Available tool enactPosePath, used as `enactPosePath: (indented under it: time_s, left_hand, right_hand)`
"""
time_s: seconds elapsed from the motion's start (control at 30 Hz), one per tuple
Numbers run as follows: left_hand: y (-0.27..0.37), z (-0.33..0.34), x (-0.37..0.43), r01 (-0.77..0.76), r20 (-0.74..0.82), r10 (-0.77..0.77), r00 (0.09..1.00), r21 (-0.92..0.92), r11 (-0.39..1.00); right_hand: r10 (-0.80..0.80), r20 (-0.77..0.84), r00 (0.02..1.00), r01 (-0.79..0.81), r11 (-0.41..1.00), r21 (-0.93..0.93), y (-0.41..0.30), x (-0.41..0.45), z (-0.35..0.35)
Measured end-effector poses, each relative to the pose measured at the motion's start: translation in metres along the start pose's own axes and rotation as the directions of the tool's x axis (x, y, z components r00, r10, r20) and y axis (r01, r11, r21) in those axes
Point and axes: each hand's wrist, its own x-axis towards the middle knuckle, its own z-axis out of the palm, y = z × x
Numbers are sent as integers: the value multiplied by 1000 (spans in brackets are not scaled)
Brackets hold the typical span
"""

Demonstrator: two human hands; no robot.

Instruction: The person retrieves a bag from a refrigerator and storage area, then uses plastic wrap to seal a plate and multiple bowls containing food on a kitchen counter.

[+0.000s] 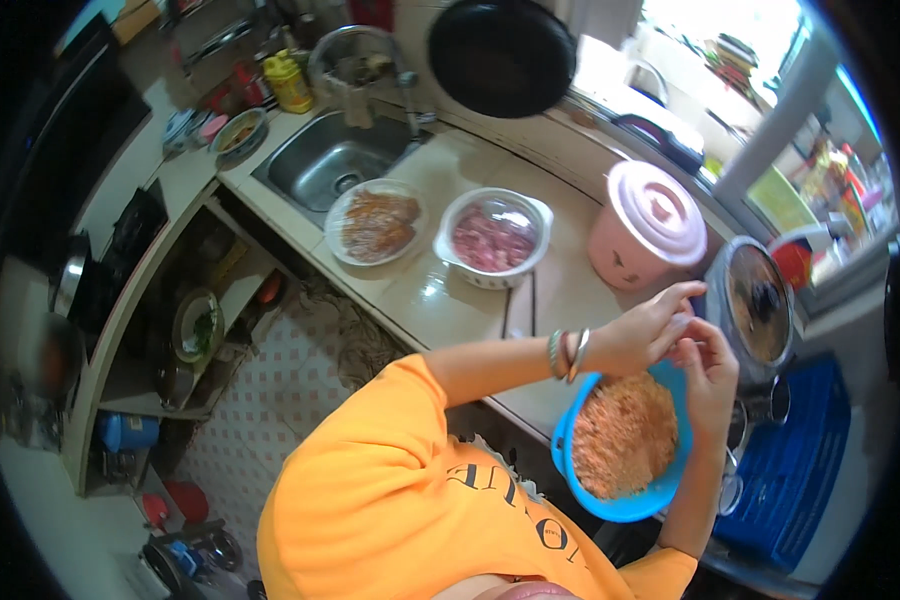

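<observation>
Over the far rim of a blue plastic basin [624, 510], my left hand [656, 330] reaches in from the left, with bracelets on its wrist. My right hand [711, 367] comes up along the basin's right side. Their fingertips meet, and the fingers hide whether anything small is pinched between them. Inside the basin lies a heap of orange, crumbly minced food [624, 435]. Just beyond my hands are a pink lidded bucket [622, 251] and a pot with a glass lid [757, 300].
A white lidded casserole [487, 279] of pinkish meat and a plastic-wrapped plate [381, 225] of brown food stand by the steel sink [330, 169]. Right of the basin is a blue plastic crate [787, 465]. A black pan [502, 56] hangs on the wall.
</observation>
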Motion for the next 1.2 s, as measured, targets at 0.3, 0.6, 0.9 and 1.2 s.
enactPosePath:
  time_s: [0.3, 0.6, 0.9, 1.2]
  left_hand:
    - [60, -215, -165, 386, -240, -373, 896, 6, 922]
    - [94, -350, -265, 594, -303, -566, 767, -2, 805]
    - [116, -392, -300, 652, -424, -751, 506, -381, 655]
    - [104, -375, -290, 638, -252, -737, 627, -377, 672]
  right_hand:
    - [223, 467, 855, -366, 900, 239, -46, 49, 258]
    - [293, 467, 835, -460, 835, 300, -50, 41, 444]
    - [288, 517, 806, -536, 726, 431, -64, 53, 482]
    - [246, 504, 828, -502, 725, 472, -42, 47, 469]
